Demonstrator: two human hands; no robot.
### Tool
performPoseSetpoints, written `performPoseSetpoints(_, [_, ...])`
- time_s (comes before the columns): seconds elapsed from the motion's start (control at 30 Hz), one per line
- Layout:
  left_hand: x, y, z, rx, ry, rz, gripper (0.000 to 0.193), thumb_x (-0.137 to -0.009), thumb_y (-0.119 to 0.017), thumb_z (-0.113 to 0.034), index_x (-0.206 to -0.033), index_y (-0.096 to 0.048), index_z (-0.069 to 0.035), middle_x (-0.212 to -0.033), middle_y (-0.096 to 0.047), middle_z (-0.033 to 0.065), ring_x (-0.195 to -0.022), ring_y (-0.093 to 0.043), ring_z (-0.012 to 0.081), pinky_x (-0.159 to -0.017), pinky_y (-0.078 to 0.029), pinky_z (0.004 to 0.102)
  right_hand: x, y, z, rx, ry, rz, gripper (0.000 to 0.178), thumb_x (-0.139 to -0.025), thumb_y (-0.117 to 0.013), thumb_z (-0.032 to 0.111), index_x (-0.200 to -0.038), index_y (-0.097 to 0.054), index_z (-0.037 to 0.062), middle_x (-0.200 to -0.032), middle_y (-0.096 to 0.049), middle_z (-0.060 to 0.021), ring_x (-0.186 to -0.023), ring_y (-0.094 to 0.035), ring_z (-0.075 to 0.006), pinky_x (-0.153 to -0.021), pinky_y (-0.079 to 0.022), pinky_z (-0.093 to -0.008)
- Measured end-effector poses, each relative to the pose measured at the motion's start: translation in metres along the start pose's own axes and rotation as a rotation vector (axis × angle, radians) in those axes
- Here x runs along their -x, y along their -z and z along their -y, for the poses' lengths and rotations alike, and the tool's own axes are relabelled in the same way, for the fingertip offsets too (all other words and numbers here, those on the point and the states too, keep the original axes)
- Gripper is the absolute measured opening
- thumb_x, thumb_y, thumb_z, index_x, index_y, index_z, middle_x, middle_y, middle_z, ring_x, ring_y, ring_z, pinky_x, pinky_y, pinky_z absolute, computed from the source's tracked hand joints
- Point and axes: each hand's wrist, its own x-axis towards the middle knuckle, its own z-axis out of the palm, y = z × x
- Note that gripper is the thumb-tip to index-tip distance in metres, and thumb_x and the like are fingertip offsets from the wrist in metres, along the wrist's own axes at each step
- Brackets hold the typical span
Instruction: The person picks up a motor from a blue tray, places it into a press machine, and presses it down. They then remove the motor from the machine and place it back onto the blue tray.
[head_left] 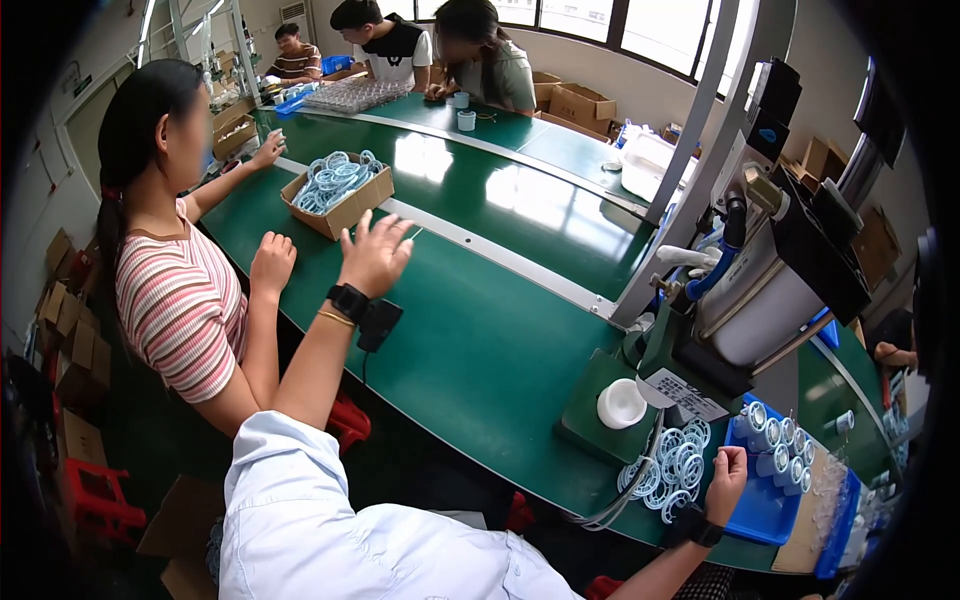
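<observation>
My left hand [376,256] is stretched out over the green table with its fingers spread, beside an open cardboard box [347,214] full of pale blue plastic rings [338,181]. A thin pale sliver shows by its fingertips; I cannot tell what it is. My right hand [727,484] is closed at the near edge of a blue tray [768,517], and whatever its fingers may hold is hidden. Just left of it lies a heap of loose pale blue rings [668,470]. Pale blue cups [775,440] stand in rows inside the tray.
A bench press [740,310] with a green base and a white round holder [622,404] stands ahead of my right hand. A metal post [690,150] rises behind it. At my left sits a co-worker in a striped shirt [180,310]. Several people work across the table.
</observation>
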Motion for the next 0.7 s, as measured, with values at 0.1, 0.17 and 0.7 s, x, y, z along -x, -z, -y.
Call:
performPoseSetpoints(0.1, [0.002,-0.011,0.067,0.355,-0.009,0.315,0.058,-0.08,-0.061,-0.04,-0.13,-0.049,-0.013,-0.135,-0.044,0.0107,-0.129,-0.036,0.0303,-0.108,-0.026,0.0471,-0.003,-0.003,0.004,0.007,-0.002,0.013,0.01,-0.091,-0.052,0.011,-0.085,-0.051,0.0027,-0.073,-0.046,0.0019,-0.067,-0.039,-0.0071,-0.062,-0.035,-0.0214])
performPoseSetpoints(0.17, [0.018,-0.006,0.066,0.42,-0.06,0.3,0.059,-0.078,-0.064,-0.037,-0.129,-0.049,-0.011,-0.134,-0.045,0.0117,-0.128,-0.037,0.03,-0.107,-0.028,0.0438,-0.001,-0.002,0.008,0.026,-0.006,0.01,0.01,-0.091,-0.052,0.011,-0.086,-0.051,0.0028,-0.073,-0.046,0.0021,-0.068,-0.039,-0.0069,-0.062,-0.035,-0.0213])
performPoseSetpoints(0.7, [0.043,0.003,-0.069,1.004,-0.185,0.509,0.061,-0.066,-0.082,-0.02,-0.117,-0.055,-0.002,-0.105,-0.061,0.0066,-0.099,-0.058,0.0161,-0.089,-0.045,0.0301,-0.004,-0.006,0.008,-0.007,0.009,0.004,0.007,-0.089,-0.054,0.009,-0.088,-0.055,0.0012,-0.078,-0.052,0.001,-0.071,-0.045,-0.0071,-0.065,-0.039,-0.0213])
